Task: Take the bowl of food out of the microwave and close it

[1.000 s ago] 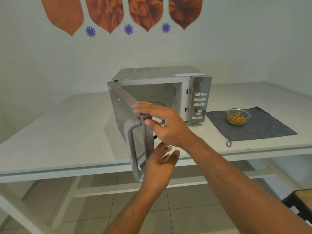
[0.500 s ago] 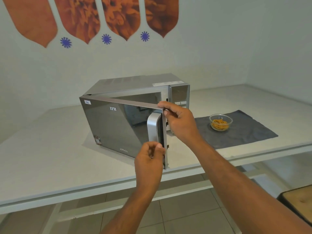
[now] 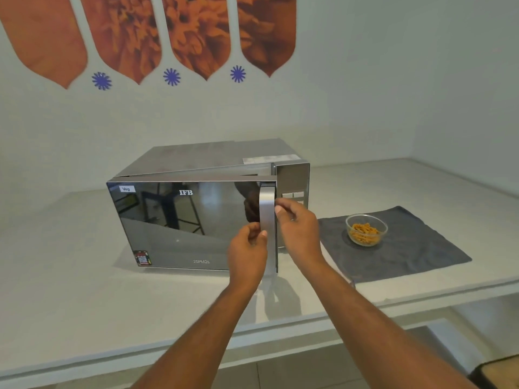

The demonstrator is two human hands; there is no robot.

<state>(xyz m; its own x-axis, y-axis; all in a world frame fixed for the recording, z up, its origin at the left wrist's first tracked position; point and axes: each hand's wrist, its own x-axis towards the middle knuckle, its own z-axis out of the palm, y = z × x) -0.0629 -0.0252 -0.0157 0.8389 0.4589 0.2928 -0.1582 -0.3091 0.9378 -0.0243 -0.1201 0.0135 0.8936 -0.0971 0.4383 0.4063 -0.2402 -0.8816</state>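
The silver microwave [image 3: 202,158] stands on the white table [image 3: 84,293]. Its mirrored door [image 3: 182,223] is swung almost shut, with a narrow gap left at the top right. My left hand [image 3: 247,256] is curled against the left side of the vertical door handle [image 3: 266,203]. My right hand [image 3: 300,231] has its fingertips on the handle's right edge, in front of the control panel [image 3: 293,178]. The glass bowl of orange food [image 3: 366,230] sits on a grey cloth [image 3: 421,248] to the right of the microwave, apart from both hands.
The table's front edge runs just below my forearms, with tiled floor beneath. A dark stool corner [image 3: 497,372] shows at the bottom right. Walls close off the back and the right side of the table.
The door has swung from wide open to nearly shut, with both hands following it on the handle. The bowl has stayed on the cloth.
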